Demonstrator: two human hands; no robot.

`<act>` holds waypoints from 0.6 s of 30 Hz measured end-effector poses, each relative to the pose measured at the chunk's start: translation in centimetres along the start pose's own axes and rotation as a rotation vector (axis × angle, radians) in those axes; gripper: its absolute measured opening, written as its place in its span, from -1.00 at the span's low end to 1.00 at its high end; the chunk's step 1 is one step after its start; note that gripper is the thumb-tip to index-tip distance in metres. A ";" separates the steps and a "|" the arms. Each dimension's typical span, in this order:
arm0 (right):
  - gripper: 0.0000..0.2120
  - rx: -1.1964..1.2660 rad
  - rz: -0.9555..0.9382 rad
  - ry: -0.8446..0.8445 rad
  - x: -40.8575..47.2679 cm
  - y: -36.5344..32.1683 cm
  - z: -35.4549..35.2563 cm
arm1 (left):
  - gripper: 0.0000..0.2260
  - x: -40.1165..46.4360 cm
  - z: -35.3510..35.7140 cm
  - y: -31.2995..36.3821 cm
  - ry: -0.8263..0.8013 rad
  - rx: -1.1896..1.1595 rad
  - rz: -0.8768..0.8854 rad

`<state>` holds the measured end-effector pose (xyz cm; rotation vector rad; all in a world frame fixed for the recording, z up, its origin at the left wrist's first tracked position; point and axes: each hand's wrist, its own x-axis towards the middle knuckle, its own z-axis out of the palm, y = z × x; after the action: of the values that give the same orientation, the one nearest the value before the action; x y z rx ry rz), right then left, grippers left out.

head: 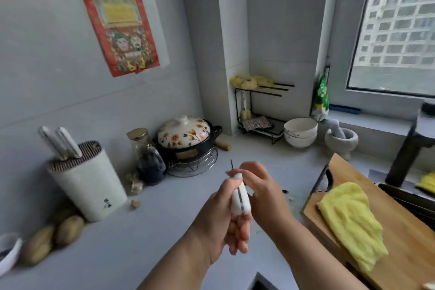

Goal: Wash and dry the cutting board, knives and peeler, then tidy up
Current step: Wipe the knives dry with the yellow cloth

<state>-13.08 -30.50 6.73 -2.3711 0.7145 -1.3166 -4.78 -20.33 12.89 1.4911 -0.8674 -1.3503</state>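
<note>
My left hand (221, 216) grips the white handle of a knife (240, 201), held edge-on with its thin dark blade pointing away from me. My right hand (263, 190) is against the far side of the handle, its fingers curled near the blade; whether it grips is unclear. A wooden cutting board (404, 238) lies at the right with a yellow cloth (348, 219) on it. A second knife (321, 183) with a dark handle rests along the board's left edge. The white knife block (94, 188) stands at the left with two white-handled knives (62, 142) in it.
A floral clay pot (186, 135) sits on a wire trivet beside a glass jar (147, 155). Potatoes (54, 238) lie at the near left. White bowls (300, 132), a stone mortar (341, 140) and a small black rack (256, 110) stand at the back. A dark faucet (407, 155) rises at the right.
</note>
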 end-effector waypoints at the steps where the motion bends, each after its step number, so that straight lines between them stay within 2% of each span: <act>1: -0.54 0.014 -0.005 -0.028 0.8 -1.1 1.5 | -0.39 -0.4 -1.7 0.1 0.050 0.037 0.011; 4: -0.60 0.044 -0.016 -0.045 2.8 -3.8 4.2 | -0.27 -1.6 -5.2 0.7 0.198 0.170 0.060; 6: -0.64 0.063 -0.044 -0.039 4.3 -6.0 6.2 | -0.30 -3.0 -7.8 1.4 0.346 0.246 0.148; 8: -0.63 0.097 -0.080 -0.055 6.1 -7.8 8.3 | -0.47 -4.1 -10.9 2.1 0.545 0.319 0.308; 10: -0.63 0.122 -0.112 -0.062 8.1 -9.6 10.2 | -0.76 -5.1 -14.2 3.2 0.696 0.364 0.481; 11: -0.66 0.141 -0.105 -0.070 9.2 -10.5 11.0 | -0.90 -5.5 -15.6 3.9 0.712 0.376 0.536; 12: -0.70 0.175 -0.090 -0.082 10.3 -11.6 11.6 | -0.90 -6.0 -17.0 4.8 0.707 0.402 0.573; 14: -0.79 0.275 -0.039 -0.126 12.8 -13.8 13.2 | -0.72 -7.1 -19.3 6.6 0.682 0.518 0.642; 18: -0.85 0.366 0.002 -0.176 17.5 -17.2 16.0 | -0.79 -8.4 -23.0 10.4 0.747 0.859 0.713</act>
<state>12.98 -25.68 19.30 -2.1525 0.3859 -1.1094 17.40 -12.13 25.07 1.8278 -1.3413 0.1791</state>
